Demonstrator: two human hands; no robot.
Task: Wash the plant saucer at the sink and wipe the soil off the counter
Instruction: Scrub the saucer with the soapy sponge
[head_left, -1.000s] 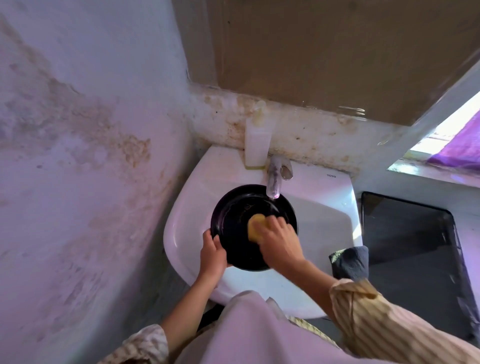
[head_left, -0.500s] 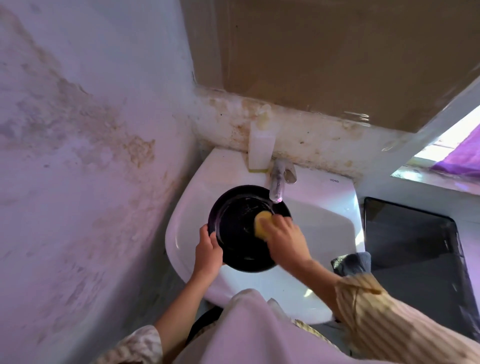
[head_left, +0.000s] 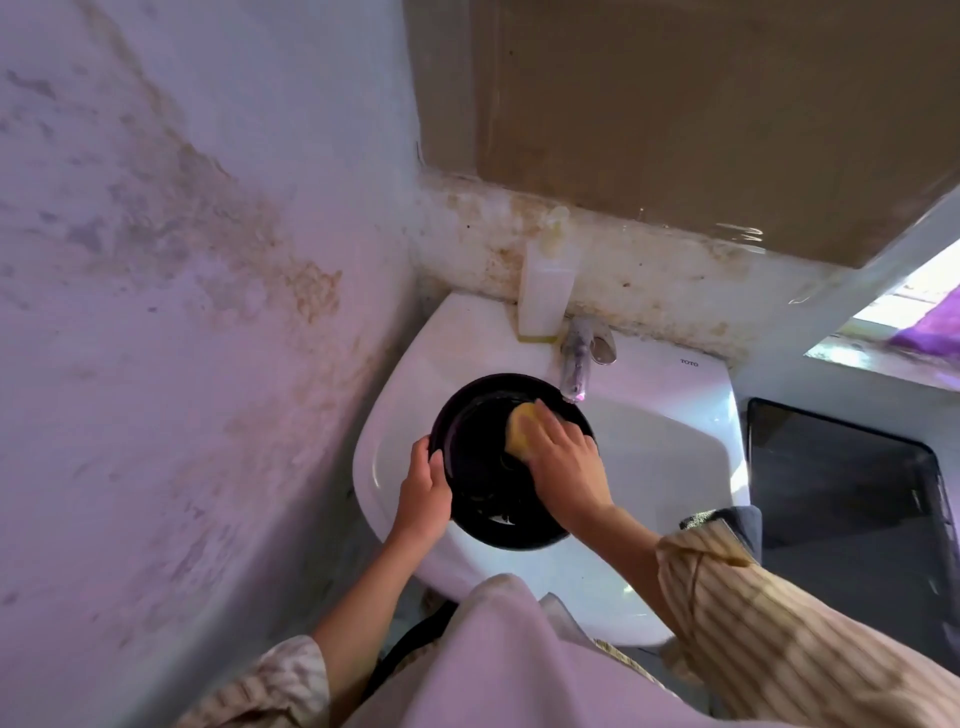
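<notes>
Sliding up toward the saucer's far rim, the sponge (head_left: 521, 427) is being pressed by the right hand (head_left: 563, 467); left hand (head_left: 423, 496) fingers are gripping the black saucer (head_left: 483, 499) over the sink (head_left: 675, 447).

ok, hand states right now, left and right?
Left hand: grips the rim of the black saucer over the sink.
Right hand: fingers press the yellow sponge into the saucer.

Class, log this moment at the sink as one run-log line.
stage: scrubbing | left hand: grips saucer rim | right hand: presses sponge inside saucer | place: over sink, below tap
</notes>
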